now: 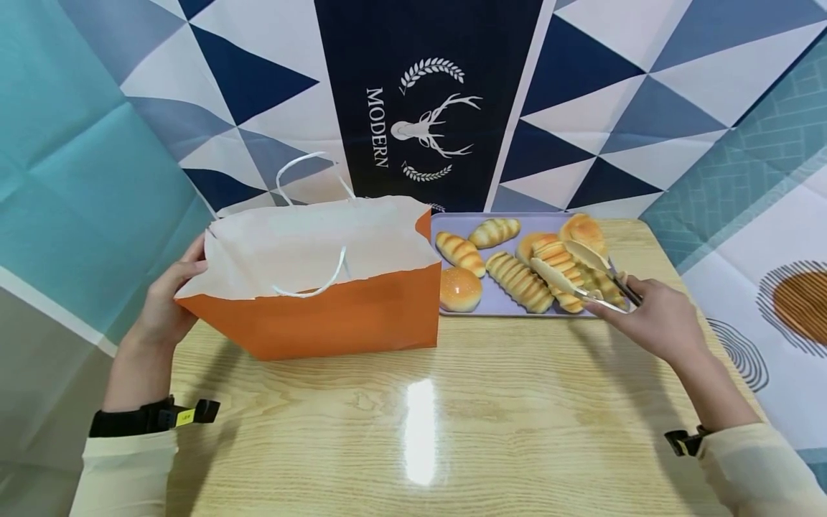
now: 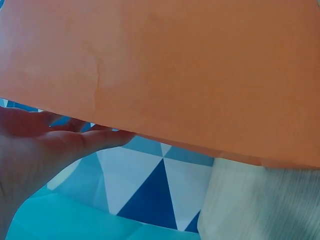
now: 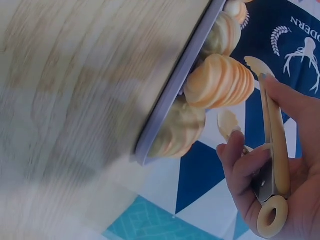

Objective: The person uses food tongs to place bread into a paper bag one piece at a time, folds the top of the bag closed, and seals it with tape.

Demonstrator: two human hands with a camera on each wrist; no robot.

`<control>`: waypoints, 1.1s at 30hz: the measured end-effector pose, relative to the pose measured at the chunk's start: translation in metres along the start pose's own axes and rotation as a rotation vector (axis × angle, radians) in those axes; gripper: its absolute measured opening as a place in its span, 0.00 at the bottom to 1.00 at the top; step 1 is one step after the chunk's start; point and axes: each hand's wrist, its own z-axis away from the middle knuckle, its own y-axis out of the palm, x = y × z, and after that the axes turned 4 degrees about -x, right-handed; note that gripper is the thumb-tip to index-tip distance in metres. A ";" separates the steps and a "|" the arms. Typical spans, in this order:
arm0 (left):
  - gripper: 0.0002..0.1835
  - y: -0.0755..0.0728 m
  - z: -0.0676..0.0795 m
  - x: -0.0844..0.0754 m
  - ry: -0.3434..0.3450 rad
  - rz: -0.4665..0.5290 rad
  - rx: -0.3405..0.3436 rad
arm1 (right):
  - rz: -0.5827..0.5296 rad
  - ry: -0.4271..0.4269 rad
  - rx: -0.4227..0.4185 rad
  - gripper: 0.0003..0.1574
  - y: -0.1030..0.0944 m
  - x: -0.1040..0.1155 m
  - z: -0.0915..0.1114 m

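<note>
My left hand (image 1: 169, 296) grips the upper left side of an orange paper bag (image 1: 349, 316). The bag is white inside, gapes upward and has white cord handles. In the left wrist view, the fingers (image 2: 107, 140) reach past the edge of its orange panel (image 2: 190, 75). My right hand (image 1: 665, 316) holds a pair of tongs (image 1: 584, 253) with pale ends spread apart. Those ends are over a ridged golden bread roll (image 1: 557, 260) at the right of a lavender tray (image 1: 494, 298). Whether they touch the roll, I cannot tell.
Several other breads share the tray: a shiny round bun (image 1: 461, 289), a twisted roll (image 1: 460, 251), a small roll (image 1: 494, 232) and a long ridged loaf (image 1: 519, 280). Bag and tray stand side by side on a wooden table (image 1: 323, 431). A patterned cloth (image 1: 426, 43) hangs behind.
</note>
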 end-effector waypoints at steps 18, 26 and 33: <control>0.33 0.004 0.002 -0.001 0.008 0.006 -0.022 | 0.019 0.042 0.084 0.61 0.004 0.008 -0.003; 0.34 0.005 0.002 -0.001 0.038 0.038 -0.054 | 0.019 0.044 0.074 0.61 0.002 0.009 -0.001; 0.34 0.000 0.001 -0.006 0.068 0.015 -0.047 | -0.017 0.042 0.030 0.58 -0.005 0.014 -0.002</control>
